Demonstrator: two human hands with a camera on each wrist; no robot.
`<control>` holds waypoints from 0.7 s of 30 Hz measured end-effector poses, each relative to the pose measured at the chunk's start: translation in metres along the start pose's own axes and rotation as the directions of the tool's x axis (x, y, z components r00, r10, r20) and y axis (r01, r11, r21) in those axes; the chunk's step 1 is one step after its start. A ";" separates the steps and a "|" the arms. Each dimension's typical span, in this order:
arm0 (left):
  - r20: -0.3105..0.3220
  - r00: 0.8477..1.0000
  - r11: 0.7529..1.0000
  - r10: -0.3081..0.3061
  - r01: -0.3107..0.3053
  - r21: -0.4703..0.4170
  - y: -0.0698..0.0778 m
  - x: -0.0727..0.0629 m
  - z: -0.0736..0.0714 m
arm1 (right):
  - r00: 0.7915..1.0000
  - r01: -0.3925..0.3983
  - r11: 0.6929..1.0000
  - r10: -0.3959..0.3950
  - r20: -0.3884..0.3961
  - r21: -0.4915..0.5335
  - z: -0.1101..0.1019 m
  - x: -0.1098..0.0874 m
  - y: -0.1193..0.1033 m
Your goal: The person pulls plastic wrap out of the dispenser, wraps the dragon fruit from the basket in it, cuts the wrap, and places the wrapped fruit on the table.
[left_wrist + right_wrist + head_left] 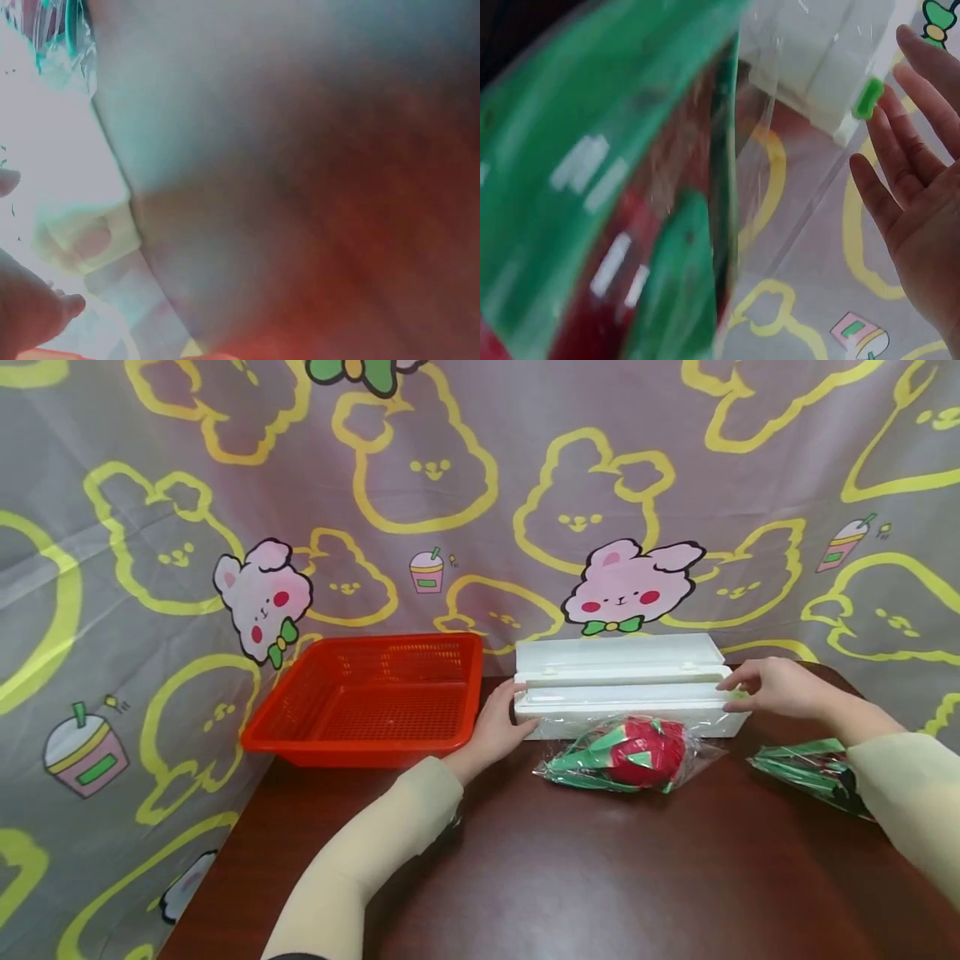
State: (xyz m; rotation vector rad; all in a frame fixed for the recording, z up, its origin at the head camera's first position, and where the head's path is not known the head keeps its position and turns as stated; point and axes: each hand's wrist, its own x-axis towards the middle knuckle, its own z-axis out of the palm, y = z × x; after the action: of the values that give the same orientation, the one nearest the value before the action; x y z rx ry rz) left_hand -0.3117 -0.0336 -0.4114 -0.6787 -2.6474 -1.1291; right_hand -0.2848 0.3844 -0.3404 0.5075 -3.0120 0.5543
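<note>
A long white box [727, 724], resembling a cling film dispenser, stands at the back of the table with its lid [622, 652] raised. At its left end is my left hand [495, 722], thumb and fingers spread around the corner. My right hand [783, 687] reaches to the right end, fingers extended and slightly bent. In the right wrist view its fingertips are right at a small green slider [868, 98] on the box edge. A red rose-like flower [648, 752] with green leaves lies in clear wrap before the box.
Left of the box sits a red plastic basket [360, 756]. Another clear-wrapped green and red item [810, 768] lies on the right, partly under the right forearm. A patterned curtain [495, 602] hangs behind the brown table [562, 877].
</note>
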 end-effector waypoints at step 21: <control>0.037 0.976 0.940 0.216 -0.219 0.262 0.020 0.001 0.000 | 0.990 0.064 0.995 -0.072 -0.120 -0.071 0.017 -0.007 -0.016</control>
State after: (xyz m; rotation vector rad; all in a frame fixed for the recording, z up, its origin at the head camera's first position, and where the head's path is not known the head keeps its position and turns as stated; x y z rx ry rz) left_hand -0.3033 -0.0208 -0.3986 -0.8937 -2.5828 -0.6984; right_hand -0.2722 0.3660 -0.3516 0.5489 -2.8744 0.4603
